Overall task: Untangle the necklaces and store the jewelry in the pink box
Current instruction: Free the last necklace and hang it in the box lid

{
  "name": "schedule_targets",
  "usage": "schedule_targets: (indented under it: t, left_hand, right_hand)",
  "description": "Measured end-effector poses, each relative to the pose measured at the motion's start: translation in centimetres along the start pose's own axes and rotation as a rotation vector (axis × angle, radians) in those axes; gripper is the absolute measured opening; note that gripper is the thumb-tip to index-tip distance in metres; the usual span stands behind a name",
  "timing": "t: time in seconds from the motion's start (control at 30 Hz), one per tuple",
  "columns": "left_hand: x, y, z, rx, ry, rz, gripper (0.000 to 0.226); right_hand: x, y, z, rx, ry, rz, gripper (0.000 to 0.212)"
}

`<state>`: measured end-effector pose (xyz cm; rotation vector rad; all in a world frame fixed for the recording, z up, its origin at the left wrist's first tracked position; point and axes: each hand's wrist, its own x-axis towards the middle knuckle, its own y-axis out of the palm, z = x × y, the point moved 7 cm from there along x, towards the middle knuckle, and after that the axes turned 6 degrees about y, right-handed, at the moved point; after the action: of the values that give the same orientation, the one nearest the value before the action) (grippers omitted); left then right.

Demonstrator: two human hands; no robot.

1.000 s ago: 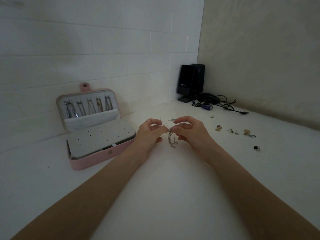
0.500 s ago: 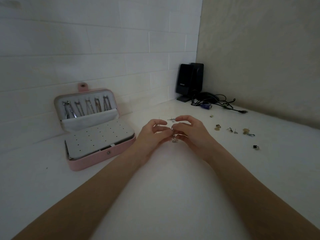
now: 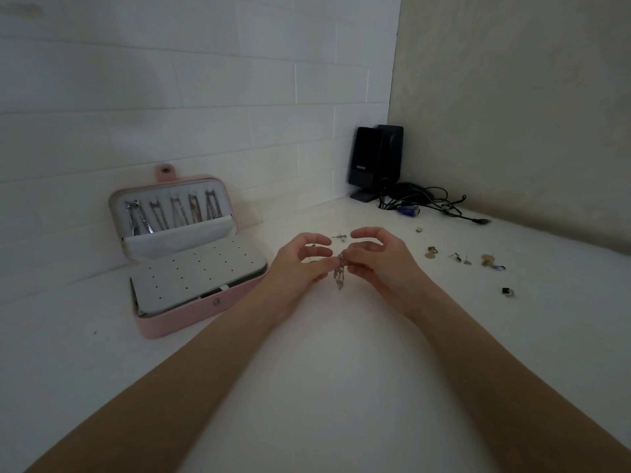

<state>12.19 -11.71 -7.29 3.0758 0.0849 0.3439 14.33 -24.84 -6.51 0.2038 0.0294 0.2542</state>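
Note:
A small tangle of silver necklace chain point(image 3: 339, 274) hangs between my two hands just above the white table. My left hand point(image 3: 300, 264) pinches it from the left with thumb and fingertips. My right hand point(image 3: 379, 264) pinches it from the right. The pink box point(image 3: 191, 314) lies open to the left, its lid leaning on the wall with several chains hung in it point(image 3: 174, 213) and a white perforated panel point(image 3: 198, 274) across its base. Loose earrings and rings point(image 3: 461, 258) lie scattered to the right.
A stud earring point(image 3: 339, 237) lies just behind my fingers. A black speaker point(image 3: 374, 162) and a bundle of black cables point(image 3: 426, 203) fill the far corner. A small dark ring point(image 3: 507, 291) sits apart at the right. Walls close the back and right sides.
The chain hung down a second ago, was bunched up between my fingertips half a second ago, and now dangles down again. Both hands stayed in place.

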Motion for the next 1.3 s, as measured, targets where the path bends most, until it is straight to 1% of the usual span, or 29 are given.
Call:
schedule_targets:
  t: [0.17, 0.27, 0.37, 0.4, 0.5, 0.53, 0.6, 0.63, 0.7, 0.73, 0.77, 0.8, 0.83, 0.9, 0.97, 1.03, 1.13, 1.23, 1.27, 1.3]
  left_hand:
    - [0.0, 0.5, -0.1, -0.262, -0.066, -0.029, 0.026]
    - [-0.1, 0.4, -0.2, -0.321, -0.072, -0.071, 0.024]
    - [-0.2, 0.0, -0.1, -0.321, -0.092, -0.120, 0.023]
    - [-0.2, -0.1, -0.1, -0.308, -0.091, -0.120, 0.024]
    - [-0.3, 0.0, -0.2, -0.244, -0.057, -0.075, 0.025]
    - [-0.3, 0.0, -0.3, -0.219, -0.045, -0.060, 0.024]
    - [-0.3, 0.1, -0.4, -0.156, -0.016, -0.048, 0.021]
    - [-0.3, 0.0, -0.5, -0.087, 0.011, -0.054, 0.019]
    - [-0.3, -0.4, -1.1, 0.126, 0.086, -0.087, 0.018]
    - [-0.4, -0.6, -1.3, 0.197, 0.114, -0.104, 0.018]
    - [-0.4, -0.7, -1.4, 0.220, 0.121, -0.116, 0.018]
    - [-0.4, -0.8, -1.4, 0.193, 0.104, -0.119, 0.017]
    - [-0.4, -0.9, -1.2, 0.108, 0.068, -0.118, 0.016]
    - [-0.3, -0.6, -1.1, -0.152, -0.014, -0.105, 0.013]
    - [-0.4, -0.2, -1.1, -0.318, -0.064, -0.098, 0.013]
    - [-0.4, 0.1, -1.2, -0.390, -0.088, -0.090, 0.014]
    - [-0.4, 0.3, -1.2, -0.417, -0.110, -0.085, 0.017]
    - [-0.4, 0.2, -1.0, -0.366, -0.104, -0.085, 0.018]
    - [-0.3, -0.1, -0.9, -0.269, -0.081, -0.091, 0.017]
    - [-0.2, -0.4, -0.9, -0.107, -0.045, -0.096, 0.016]
  right_hand:
    - [0.1, 0.3, 0.1, -0.023, -0.006, 0.006, 0.030]
    - [0.2, 0.3, 0.1, -0.025, 0.009, 0.008, 0.031]
    - [0.2, 0.6, 0.0, -0.027, 0.037, 0.040, 0.032]
    - [0.2, 0.8, -0.2, -0.060, 0.041, 0.060, 0.031]
    - [-0.1, 1.5, -0.6, -0.326, 0.022, 0.085, 0.028]
    - [-0.1, 1.6, -0.6, -0.380, 0.007, 0.090, 0.026]
    - [-0.1, 1.5, -0.5, -0.383, -0.008, 0.084, 0.022]
    - [-0.1, 1.4, -0.5, -0.368, -0.009, 0.080, 0.019]
    - [-0.1, 1.0, -0.4, -0.352, -0.001, 0.079, 0.014]
    - [0.0, 1.0, -0.5, -0.339, 0.007, 0.083, 0.012]
    - [0.0, 0.9, -0.5, -0.308, 0.019, 0.088, 0.011]
    - [0.0, 0.9, -0.5, -0.257, 0.033, 0.091, 0.011]
    - [0.0, 1.0, -0.5, -0.191, 0.047, 0.096, 0.012]
    - [0.1, 1.0, -0.3, -0.063, 0.068, 0.111, 0.014]
    - [0.2, 0.9, -0.2, -0.004, 0.074, 0.119, 0.017]
    - [0.2, 0.7, -0.2, -0.009, 0.068, 0.118, 0.019]
    - [0.2, 0.7, -0.2, -0.054, 0.048, 0.128, 0.020]
    - [0.1, 0.9, 0.0, -0.147, 0.019, 0.130, 0.018]
    - [0.1, 0.9, 0.1, -0.194, 0.004, 0.122, 0.018]
    - [0.1, 0.9, 0.1, -0.237, -0.009, 0.110, 0.018]
